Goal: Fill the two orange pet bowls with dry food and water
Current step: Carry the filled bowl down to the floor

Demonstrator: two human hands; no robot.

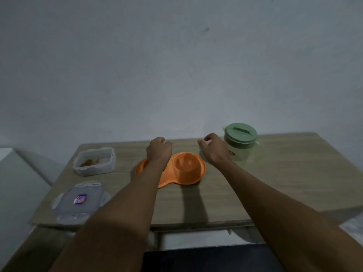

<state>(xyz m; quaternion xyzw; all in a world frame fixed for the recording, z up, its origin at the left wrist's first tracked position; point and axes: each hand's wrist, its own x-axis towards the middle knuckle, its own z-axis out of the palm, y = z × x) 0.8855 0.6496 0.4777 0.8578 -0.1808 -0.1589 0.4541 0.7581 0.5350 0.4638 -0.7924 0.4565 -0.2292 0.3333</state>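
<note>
Wide wooden worktop (275, 173) across the lower half of the frame, bare grey wall behind it, and both arms reaching in from the bottom edge. Centre stage sits the orange double bowl (188, 169), one moulded piece with two wells; the right well shows plainly and looks empty, while the left well is mostly hidden under the forearm. It looks like light, stiff plastic that could skid on this smooth surface, so best left flat and filled in place. At right centre, the pale jug with the green lid (240, 142) stands against the wall, just beside the right hand (214, 150); if it holds water it will be the heaviest item here, so grip it round the body or by the handle, which I can't make out. At left centre, the clear food tub (94, 160) is open, a thin brown layer of kibble in the bottom, light and easy to tip by its rim. Its lid (78, 201) lies flat at lower left. The left hand (158, 150) hovers over the left well, fingers curled in together, holding nothing visible; the right hand's fingers are loosely bent and apart, empty.
</note>
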